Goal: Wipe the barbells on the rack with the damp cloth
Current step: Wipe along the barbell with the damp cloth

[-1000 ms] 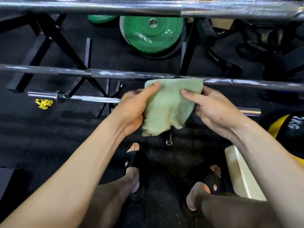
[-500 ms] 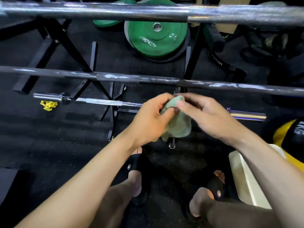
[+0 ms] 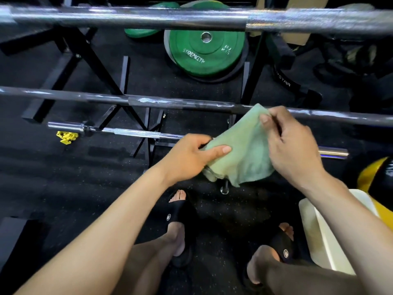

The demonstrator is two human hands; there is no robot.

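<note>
Bunched earlier, soft green cloth [image 3: 244, 154] is being spread | pinched by left hand [image 3: 191, 154] and right hand [image 3: 291, 143] | before smooth grey barbell [image 3: 106, 97].

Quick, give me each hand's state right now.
Left hand: grips the green cloth at its lower left.
Right hand: pinches the cloth's upper corner.
</note>
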